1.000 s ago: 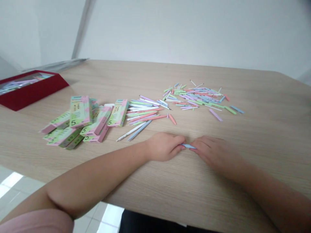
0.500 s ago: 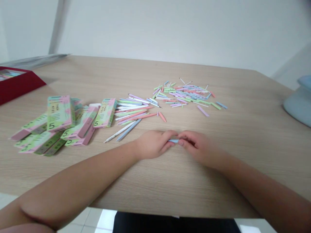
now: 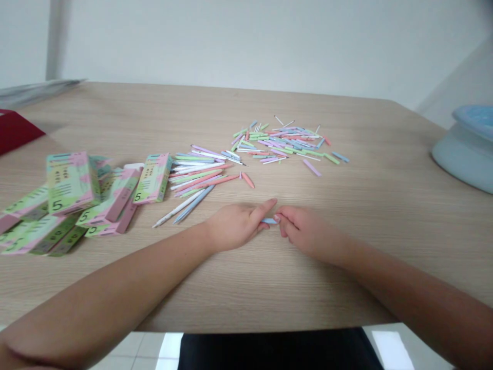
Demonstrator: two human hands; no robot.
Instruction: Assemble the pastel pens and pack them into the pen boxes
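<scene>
Just in front of me, a light blue pen part (image 3: 269,221) runs between my two hands. My left hand (image 3: 236,225) is closed around most of it, with the index finger lifted and pointing forward. At its right end, the fingertips of my right hand (image 3: 304,228) pinch it. The rest of the part is hidden in the fingers. Beyond my left hand lies a row of pastel pens (image 3: 200,174), with a white pen (image 3: 179,208) and a blue pen (image 3: 194,204) nearest. Close by are a coral pen piece (image 3: 248,180) and a small purple tip.
A heap of loose pen barrels and white refills (image 3: 285,143) spreads over the table (image 3: 246,288) farther back. Pink-and-green pen boxes (image 3: 73,182) are piled at left. A red box (image 3: 17,131) stands at the far left edge, and a pale blue rounded object (image 3: 468,154) at right.
My left index finger has lifted off the blue part, and my right fingers have curled in tighter. The view has turned slightly right, shifting the table's things leftward.
</scene>
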